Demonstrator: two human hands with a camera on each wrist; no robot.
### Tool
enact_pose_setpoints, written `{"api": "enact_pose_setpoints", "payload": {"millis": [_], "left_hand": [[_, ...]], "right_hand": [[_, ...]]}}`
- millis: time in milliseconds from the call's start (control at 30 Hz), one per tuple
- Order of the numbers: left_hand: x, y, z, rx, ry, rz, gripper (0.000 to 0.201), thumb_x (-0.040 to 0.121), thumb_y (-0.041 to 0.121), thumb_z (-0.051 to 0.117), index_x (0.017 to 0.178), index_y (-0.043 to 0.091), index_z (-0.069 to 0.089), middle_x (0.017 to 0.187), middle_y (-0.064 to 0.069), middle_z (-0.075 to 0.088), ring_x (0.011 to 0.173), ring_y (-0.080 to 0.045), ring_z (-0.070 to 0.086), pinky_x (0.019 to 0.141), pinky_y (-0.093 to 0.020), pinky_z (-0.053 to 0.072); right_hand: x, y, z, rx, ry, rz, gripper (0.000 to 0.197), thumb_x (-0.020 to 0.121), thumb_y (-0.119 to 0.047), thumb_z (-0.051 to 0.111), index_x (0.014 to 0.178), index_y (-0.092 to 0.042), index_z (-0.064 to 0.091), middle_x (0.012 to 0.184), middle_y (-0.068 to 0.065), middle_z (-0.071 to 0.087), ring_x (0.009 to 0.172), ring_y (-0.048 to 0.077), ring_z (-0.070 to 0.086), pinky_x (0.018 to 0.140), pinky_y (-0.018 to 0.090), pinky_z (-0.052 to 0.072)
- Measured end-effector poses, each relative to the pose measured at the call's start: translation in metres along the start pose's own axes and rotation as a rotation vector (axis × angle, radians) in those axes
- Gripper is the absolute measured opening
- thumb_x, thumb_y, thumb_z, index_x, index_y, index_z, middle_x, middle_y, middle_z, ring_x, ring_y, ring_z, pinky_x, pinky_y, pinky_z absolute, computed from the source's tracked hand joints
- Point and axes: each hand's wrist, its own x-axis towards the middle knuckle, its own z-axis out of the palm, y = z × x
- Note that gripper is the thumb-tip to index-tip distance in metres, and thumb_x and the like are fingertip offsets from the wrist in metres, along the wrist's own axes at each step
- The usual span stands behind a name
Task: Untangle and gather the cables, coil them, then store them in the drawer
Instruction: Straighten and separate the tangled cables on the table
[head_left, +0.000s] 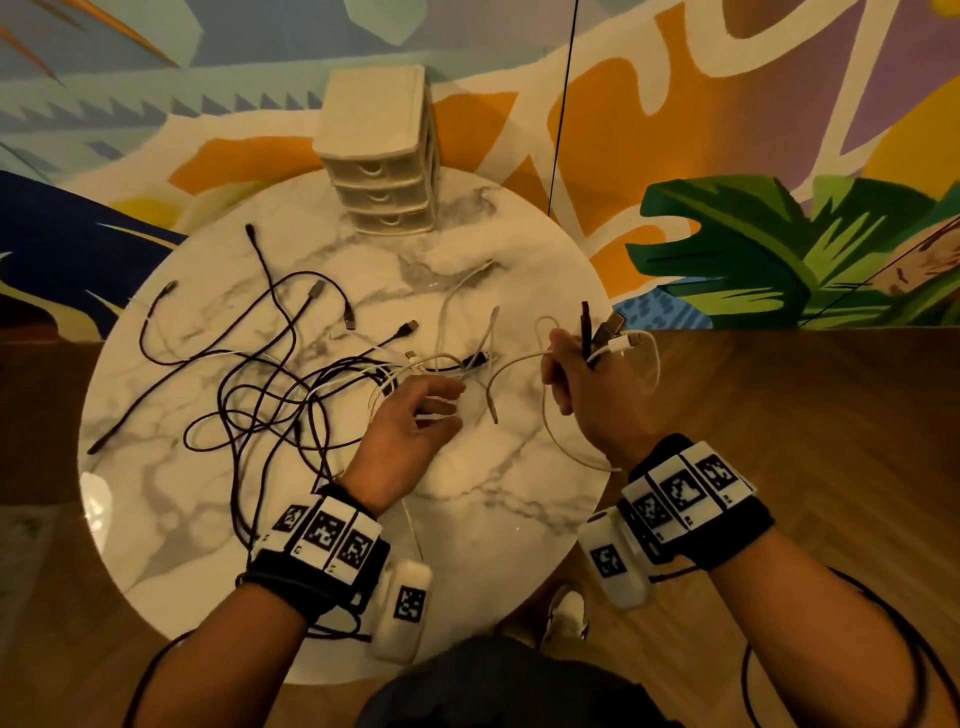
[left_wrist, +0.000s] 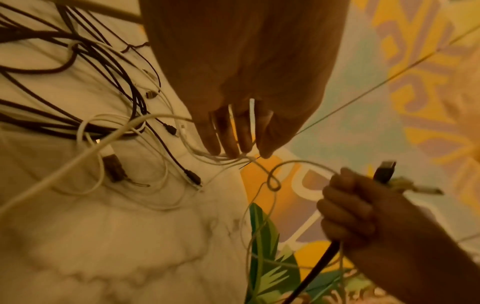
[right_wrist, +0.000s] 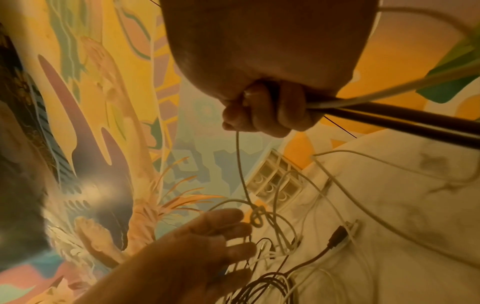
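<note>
Right hand (head_left: 576, 384) grips cable ends (head_left: 608, 332); left hand (head_left: 410, 421) loosely open.

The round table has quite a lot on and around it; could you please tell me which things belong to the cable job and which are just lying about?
Belongs to the job:
- black cables
- white cables
- cable ends gripped in the right hand
- left hand
- drawer unit

Just there:
- table
- patterned rug
- shoe
</note>
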Motion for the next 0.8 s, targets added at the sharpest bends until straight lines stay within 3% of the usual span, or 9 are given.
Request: {"api": "enact_pose_setpoints", "payload": {"millis": [133,333,400,467,533,633,700,800], "left_hand": [[0.0,-0.008,0.015,0.239,-0.066,0.169,0.057,0.082,0.006,0.065,0.132,0.028,0.047,0.131,0.014,0.042,0.106,0.001,0.05,0.081,-0.01,0.044],[0.02,-0.015,0.044,0.287,0.14,0.22,0.046,0.084,0.019,0.067,0.127,0.024,0.052,0.126,0.006,0.044,0.095,-0.006,0.051,0.077,-0.007,0.042],[0.025,-0.019,0.049,0.291,0.179,0.212,0.04,0.083,0.017,0.068,0.121,0.022,0.057,0.121,0.002,0.046,0.095,-0.01,0.052,0.082,-0.014,0.045],[0.029,-0.023,0.052,0.304,0.226,0.219,0.025,0.084,0.014,0.066,0.109,0.017,0.064,0.114,-0.002,0.048,0.098,-0.017,0.053,0.087,-0.031,0.049],[0.03,-0.021,0.054,0.304,0.246,0.248,0.012,0.086,0.011,0.064,0.097,0.012,0.068,0.108,-0.002,0.052,0.098,-0.018,0.055,0.088,-0.033,0.049],[0.023,-0.006,0.055,0.168,0.239,0.275,0.011,0.088,0.009,0.061,0.089,0.002,0.07,0.098,-0.007,0.062,0.091,-0.012,0.058,0.078,-0.016,0.048],[0.016,0.008,0.053,-0.037,0.215,0.153,0.013,0.09,0.007,0.058,0.088,0.001,0.07,0.096,-0.005,0.066,0.087,-0.011,0.061,0.07,-0.021,0.052],[0.007,0.023,0.045,-0.309,0.168,-0.018,0.017,0.093,0.005,0.052,0.09,0.004,0.069,0.092,-0.005,0.07,0.085,-0.012,0.063,0.074,-0.021,0.05]], "right_hand": [[-0.002,-0.007,0.001,0.003,-0.025,0.004,0.049,0.101,-0.034,0.034,0.062,-0.012,0.053,0.046,0.003,0.043,0.035,0.003,0.037,0.041,0.01,0.032],[-0.004,-0.015,0.004,0.118,-0.018,-0.025,0.049,0.102,-0.028,0.036,0.059,-0.011,0.052,0.034,-0.004,0.04,0.032,0.005,0.034,0.037,0.012,0.028],[-0.003,-0.014,0.005,0.17,-0.02,-0.012,0.049,0.101,-0.027,0.037,0.058,-0.011,0.052,0.033,-0.003,0.039,0.031,0.005,0.032,0.036,0.013,0.027],[-0.003,-0.012,0.005,0.205,-0.042,0.004,0.049,0.101,-0.028,0.037,0.058,-0.012,0.052,0.035,-0.003,0.039,0.031,0.006,0.031,0.036,0.013,0.026],[-0.003,-0.012,0.004,0.239,-0.047,0.008,0.048,0.101,-0.028,0.036,0.059,-0.011,0.053,0.036,-0.002,0.039,0.032,0.006,0.031,0.035,0.014,0.026],[0.002,-0.01,0.002,0.265,0.004,0.008,0.047,0.102,-0.026,0.036,0.061,-0.011,0.053,0.037,-0.003,0.04,0.032,0.006,0.031,0.035,0.015,0.025],[0.006,-0.005,0.002,0.254,0.02,0.01,0.046,0.102,-0.027,0.036,0.061,-0.013,0.054,0.038,-0.003,0.04,0.033,0.006,0.031,0.036,0.015,0.026],[0.014,0.006,0.007,0.174,0.01,0.001,0.047,0.102,-0.028,0.034,0.062,-0.016,0.055,0.038,-0.004,0.043,0.036,0.005,0.035,0.041,0.016,0.029]]}}
